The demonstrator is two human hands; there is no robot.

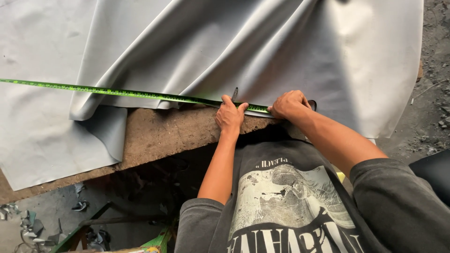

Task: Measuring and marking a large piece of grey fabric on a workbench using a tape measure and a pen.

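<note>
A large grey sheet of smooth fabric [290,51] lies in folds over a worn wooden table [164,131]. A yellow-green measuring tape [117,92] runs across it from the far left edge to my hands. My left hand [229,116] presses on the tape near the sheet's front edge and grips a thin dark pen [235,93], whose tip points away from me. Just to its right, my right hand [289,105] is closed over the tape's near end, with a dark part of the tape [313,105] showing behind the knuckles.
The table's front edge runs diagonally from lower left to my torso. Below it sit a green metal frame [84,232] and grey offcuts [28,222] on the floor. Dusty ground [433,93] lies to the right of the sheet.
</note>
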